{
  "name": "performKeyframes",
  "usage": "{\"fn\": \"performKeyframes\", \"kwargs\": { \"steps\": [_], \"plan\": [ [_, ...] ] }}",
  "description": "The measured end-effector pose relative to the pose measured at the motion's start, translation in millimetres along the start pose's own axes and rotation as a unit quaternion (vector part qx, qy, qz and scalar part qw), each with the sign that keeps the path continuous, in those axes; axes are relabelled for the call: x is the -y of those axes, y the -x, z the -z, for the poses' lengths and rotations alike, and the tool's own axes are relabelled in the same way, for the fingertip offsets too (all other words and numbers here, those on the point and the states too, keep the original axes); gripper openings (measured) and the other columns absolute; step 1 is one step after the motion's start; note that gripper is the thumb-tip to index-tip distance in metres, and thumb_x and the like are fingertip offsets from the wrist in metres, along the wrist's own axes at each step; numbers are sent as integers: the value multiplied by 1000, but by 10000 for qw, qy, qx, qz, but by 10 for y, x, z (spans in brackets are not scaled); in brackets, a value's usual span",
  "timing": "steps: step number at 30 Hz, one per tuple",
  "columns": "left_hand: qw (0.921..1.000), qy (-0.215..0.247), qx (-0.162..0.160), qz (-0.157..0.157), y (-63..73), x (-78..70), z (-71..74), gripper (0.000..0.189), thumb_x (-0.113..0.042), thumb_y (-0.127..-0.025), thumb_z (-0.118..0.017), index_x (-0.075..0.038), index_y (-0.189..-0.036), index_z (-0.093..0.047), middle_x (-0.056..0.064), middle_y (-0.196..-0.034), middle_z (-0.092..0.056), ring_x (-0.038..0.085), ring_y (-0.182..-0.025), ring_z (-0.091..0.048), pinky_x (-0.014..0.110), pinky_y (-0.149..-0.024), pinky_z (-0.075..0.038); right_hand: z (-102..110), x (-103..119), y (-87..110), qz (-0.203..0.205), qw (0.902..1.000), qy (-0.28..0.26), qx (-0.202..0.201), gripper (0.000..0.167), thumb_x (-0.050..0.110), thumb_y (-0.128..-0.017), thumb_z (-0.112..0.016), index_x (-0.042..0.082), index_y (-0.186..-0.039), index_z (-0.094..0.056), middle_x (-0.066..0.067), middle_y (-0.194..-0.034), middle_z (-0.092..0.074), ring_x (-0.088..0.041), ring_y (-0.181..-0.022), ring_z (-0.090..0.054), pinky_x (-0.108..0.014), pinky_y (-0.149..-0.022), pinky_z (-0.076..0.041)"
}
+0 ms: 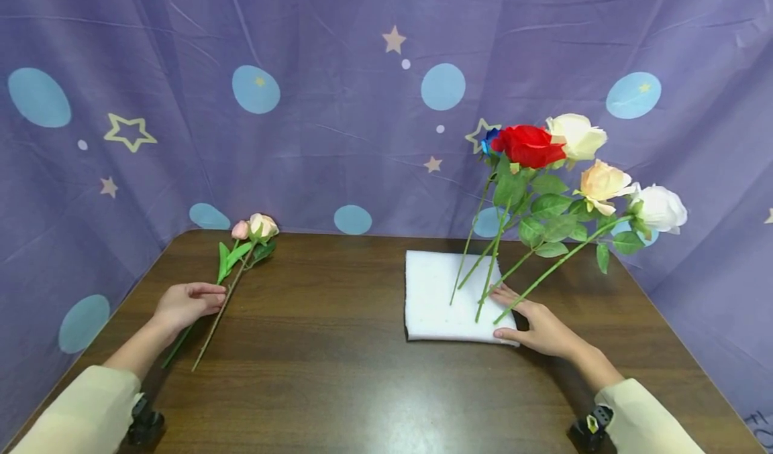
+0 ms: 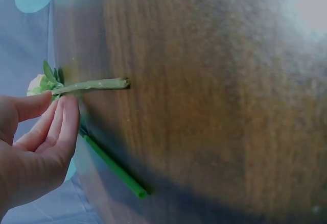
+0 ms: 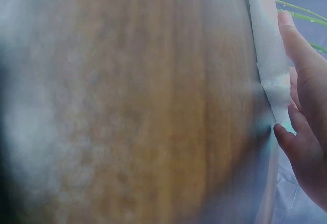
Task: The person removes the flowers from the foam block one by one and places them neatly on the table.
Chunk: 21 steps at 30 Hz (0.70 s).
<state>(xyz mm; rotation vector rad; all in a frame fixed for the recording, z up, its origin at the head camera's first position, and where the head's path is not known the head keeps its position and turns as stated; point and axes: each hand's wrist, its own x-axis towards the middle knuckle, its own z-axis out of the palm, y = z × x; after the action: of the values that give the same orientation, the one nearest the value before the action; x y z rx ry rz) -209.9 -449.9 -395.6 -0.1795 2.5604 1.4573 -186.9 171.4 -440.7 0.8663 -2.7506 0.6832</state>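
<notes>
Two hands are on my feeds, one at each side of the table [image 1: 338,387]. The left hand [image 1: 188,304] has thumb and fingertips together, pinching the rose [image 1: 264,226] by its stem [image 2: 102,84]. That rose is at the left of the table, its bloom towards the far left corner and its cut end towards the near edge; I cannot tell whether it is clear of the surface. Just beside it is the pink flower [image 1: 240,230], on a green stem.

The right hand [image 1: 537,326] has thumb and fingers apart, resting at the right edge of the white block [image 1: 437,293], thumb by its near right corner. I find this block near the table's far edge, right of centre. Five stems stand in it, leaning right: blue [image 1: 490,142], partly hidden, red [image 1: 528,145], cream [image 1: 578,136], peach [image 1: 604,184] and white [image 1: 659,208].

Handling assessment: I judge the rose artificial, light and top-heavy, with a stiff stem of low slip risk and soft petals that would crush. I recommend a hold on bare stem, below the leaves. I rate the block light and foam-like, liable to shift or dent; steady it flat at the edges.
</notes>
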Motion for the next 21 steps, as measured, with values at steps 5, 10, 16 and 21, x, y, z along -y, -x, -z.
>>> {"fn": "performKeyframes", "kwargs": {
  "steps": [5, 10, 16, 21],
  "plan": [
    [9978, -515, -400, -146, 3, -70, -24, 43, -14, -94, -59, 17, -124, -53, 0, -94, -75, -13, -72, -60, 16, -69, -58, 12, -1, 0, -18, 10000, 13, 19, 66, 35, -81, -76, 11, -138, -53, -13, -144, -52, -32, -138, -42, 2, -109, -16],
    [9869, -1397, -764, -252, -20, -183, -99, 42, -25, -94, -59, 7, -122, -60, 19, -108, -72, 7, -82, -65, 22, -68, -51, 19, 2, 8, -12, 10000, 27, 12, 66, 35, -81, -76, 11, -138, -53, -13, -143, -52, -25, -140, -40, -1, -110, -18],
    [9736, -1998, -1045, -340, -90, -380, -214, 41, -26, -94, -57, 6, -120, -60, 29, -119, -63, 48, -111, -55, 52, -87, -48, 13, 16, 5, -53, 10000, -4, 65, 66, 36, -81, -75, 10, -138, -53, -14, -144, -51, -34, -137, -43, 0, -110, -19],
    [9716, -2086, -997, -506, -157, -572, -357, 46, -25, -93, -57, 8, -125, -55, 32, -122, -60, 48, -116, -53, 57, -95, -45, 9, 19, 2, -76, 9999, -44, 98, 67, 36, -81, -75, 9, -138, -52, -14, -144, -51, -37, -136, -43, 1, -109, -17]
  ]
}}
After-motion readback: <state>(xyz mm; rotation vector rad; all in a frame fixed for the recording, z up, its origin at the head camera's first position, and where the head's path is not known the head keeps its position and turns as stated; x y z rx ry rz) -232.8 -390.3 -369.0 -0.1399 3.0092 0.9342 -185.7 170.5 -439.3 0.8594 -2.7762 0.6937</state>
